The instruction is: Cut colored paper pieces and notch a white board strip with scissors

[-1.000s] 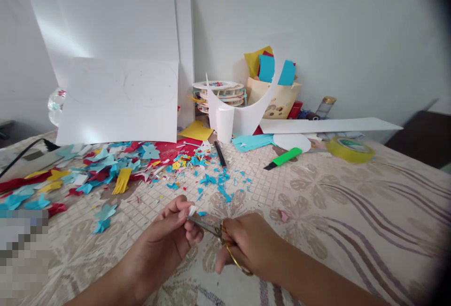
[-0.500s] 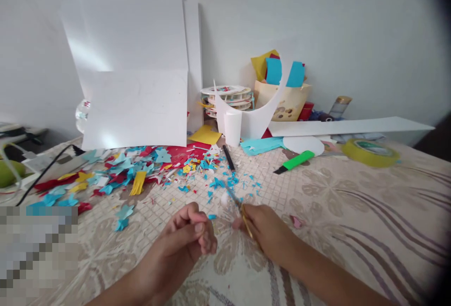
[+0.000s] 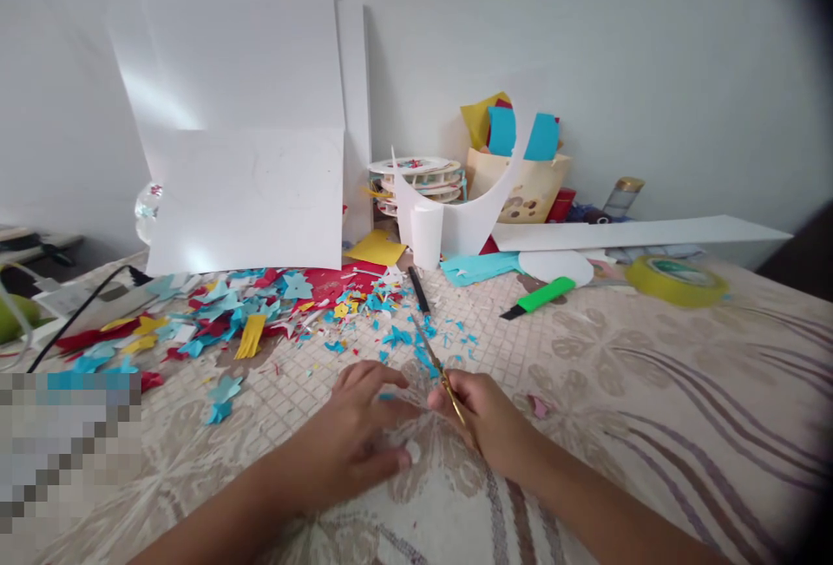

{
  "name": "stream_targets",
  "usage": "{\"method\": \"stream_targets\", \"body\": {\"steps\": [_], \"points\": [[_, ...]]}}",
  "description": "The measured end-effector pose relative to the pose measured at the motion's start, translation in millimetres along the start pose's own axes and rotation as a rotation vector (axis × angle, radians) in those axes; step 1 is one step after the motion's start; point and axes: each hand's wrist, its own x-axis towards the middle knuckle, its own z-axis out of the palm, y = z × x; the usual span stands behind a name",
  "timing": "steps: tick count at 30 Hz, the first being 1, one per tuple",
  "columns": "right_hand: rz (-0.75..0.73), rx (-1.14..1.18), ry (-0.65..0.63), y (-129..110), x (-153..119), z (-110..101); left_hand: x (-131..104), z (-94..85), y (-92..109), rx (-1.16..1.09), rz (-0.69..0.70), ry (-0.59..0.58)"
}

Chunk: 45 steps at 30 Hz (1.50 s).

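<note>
Gold-handled scissors (image 3: 450,387) are in my right hand (image 3: 485,417), their blades pointing up and away over small blue paper scraps (image 3: 398,337). My left hand (image 3: 355,435) hovers low over the patterned tablecloth, palm down, thumb and fingers spread apart. Beside its thumb tip is a small white round piece (image 3: 412,450), which does not look gripped. A pink paper scrap (image 3: 540,406) lies on the cloth right of my right hand.
Coloured paper pieces (image 3: 227,313) cover the left side. Behind stand white boards (image 3: 253,200), a white paper roll (image 3: 427,237) and a basket (image 3: 495,179). A green cutter (image 3: 547,295), black pen (image 3: 418,289) and yellow tape roll (image 3: 677,281) lie across the table.
My left hand has opened from a curled pinch, its fingers spreading and its palm turning down. The small white piece is now lower, near my left thumb. My right hand still holds the scissors.
</note>
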Motion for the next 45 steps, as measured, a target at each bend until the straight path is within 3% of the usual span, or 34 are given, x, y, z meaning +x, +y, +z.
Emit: {"method": "stream_targets", "body": {"steps": [2,4,14,21,27,30,36,40,45], "points": [[-0.040,-0.035,0.019,-2,0,0,-1,3.3,7,0.088,0.034,-0.081],[-0.061,-0.045,0.018,-2,-1,-1,-2,6.5,9,0.140,0.041,-0.085],[-0.099,0.215,-0.009,-2,-4,1,1,4.4,-18,0.091,-0.030,0.171],[-0.072,0.301,-0.030,-4,-5,4,1,2.5,-29,0.007,-0.119,0.219],[-0.003,0.312,0.015,4,-3,7,2,5.1,-33,0.062,-0.115,0.168],[0.019,0.323,-0.045,8,-2,5,1,6.1,-35,0.098,-0.116,0.144],[-0.105,0.161,-0.256,8,-2,-11,1,8.0,-36,0.191,-0.125,0.110],[-0.152,-0.055,-0.244,11,1,-21,1,9.7,-38,0.188,-0.154,0.120],[-0.130,-0.160,-0.249,9,3,-28,1,10.2,-38,0.185,-0.156,0.134]]}}
